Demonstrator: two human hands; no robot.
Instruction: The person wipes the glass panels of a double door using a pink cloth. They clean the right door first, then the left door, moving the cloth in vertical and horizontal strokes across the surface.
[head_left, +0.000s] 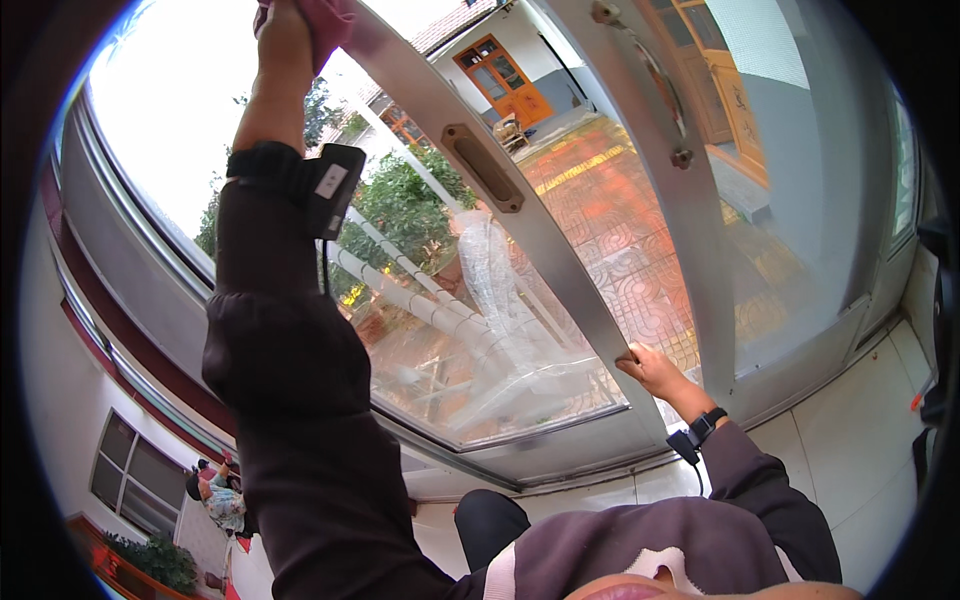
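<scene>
My left hand reaches up to the top edge of the picture with a pink cloth in it, up against the glass door. Part of that hand is cut off or covered by the cloth. Lower right, my right hand grips the edge of the metal door frame, thumb and fingers around it. A recessed pull is set in this frame. Beside it is the large glass pane, through which plants and a wrapped bundle show. Both wrists wear black straps with small devices.
Right of the gap stands another metal-framed door leaf with a curved handle. Outside lie patterned red paving, a chair and an orange door. White floor tiles lie at right. A person shows at lower left, near a window.
</scene>
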